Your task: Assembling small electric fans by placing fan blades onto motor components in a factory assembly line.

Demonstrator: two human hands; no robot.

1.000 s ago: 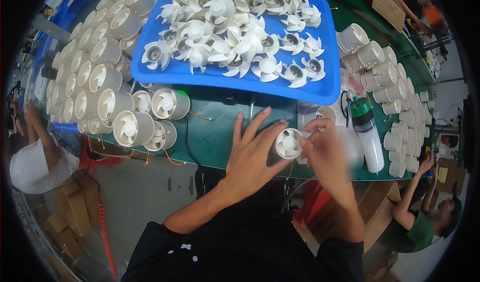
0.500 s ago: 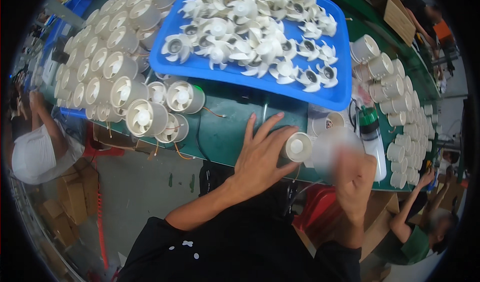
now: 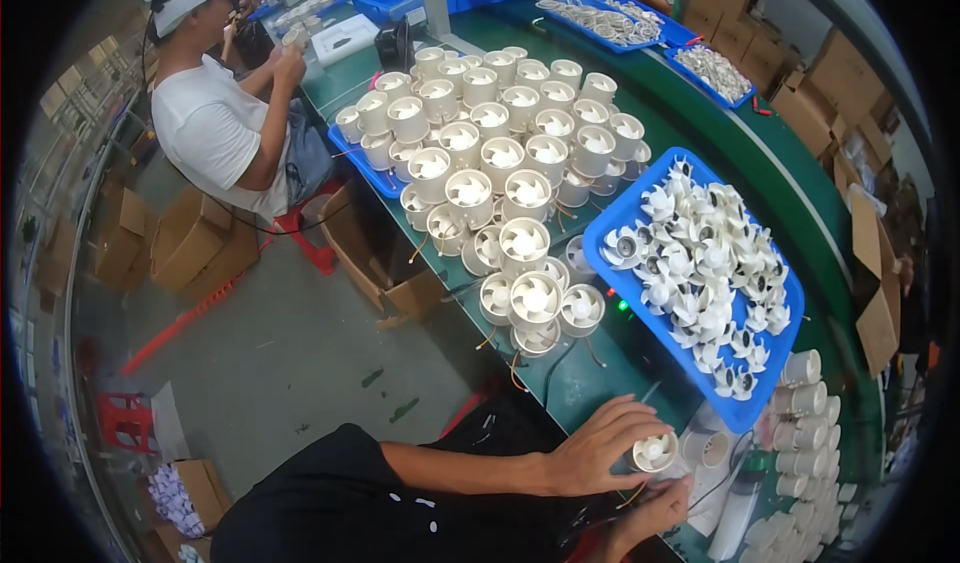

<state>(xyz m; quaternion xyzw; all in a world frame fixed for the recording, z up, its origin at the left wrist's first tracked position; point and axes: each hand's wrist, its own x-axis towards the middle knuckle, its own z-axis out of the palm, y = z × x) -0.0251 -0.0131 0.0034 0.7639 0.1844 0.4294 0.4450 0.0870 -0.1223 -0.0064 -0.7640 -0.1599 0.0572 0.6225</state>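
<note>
My left hand (image 3: 592,453) is closed round the side of a small white fan (image 3: 655,452), a round housing with a bladed impeller inside. The fan stands upright near the bench's front edge, with a thin wire hanging below it. Just below it is my right hand (image 3: 652,519), fingers curled together; what they hold, if anything, cannot be made out. Beside the fan, on its right, stands an open white housing (image 3: 708,449). A blue tray (image 3: 790,308) heaped with loose white impellers (image 3: 705,273) lies beyond my hands.
Stacked assembled fans (image 3: 500,153) crowd the bench to the left. More white housings (image 3: 800,433) stand at the right, near a green-capped bottle (image 3: 750,478). A co-worker in a white shirt (image 3: 205,123) sits at the far left. Cardboard boxes (image 3: 205,238) are on the floor.
The view has swung left, bringing the co-worker and far bench in. My right hand, blurred before at the fan's right, is now just below it. My left hand keeps hold of the fan.
</note>
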